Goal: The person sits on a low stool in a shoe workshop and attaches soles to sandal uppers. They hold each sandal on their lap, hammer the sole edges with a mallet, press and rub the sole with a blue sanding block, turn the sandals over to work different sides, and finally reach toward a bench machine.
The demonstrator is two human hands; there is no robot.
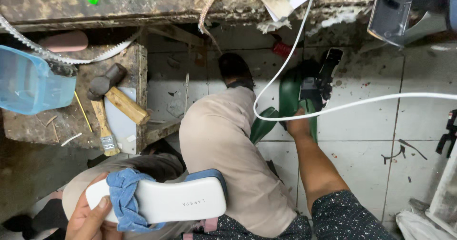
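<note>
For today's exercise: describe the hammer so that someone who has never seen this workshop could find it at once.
Start at the low wooden shelf on the left, beside the pale blue plastic tub. The hammer lies there, dark metal head up-left, light wooden handle pointing down-right. The small brush beside it is thinner, with bristles at its end.

Shelf at nine o'clock, floor tool at one o'clock

The hammer lies on the shelf beside the brush; the sandal sole sits at six o'clock; the cable crosses the power tool.

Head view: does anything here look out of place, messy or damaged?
Yes. The workbench edge is crusted and crumbling. A white cable trails across the right hand, which grips a green tool on the scuffed, dirty floor tiles.
</note>
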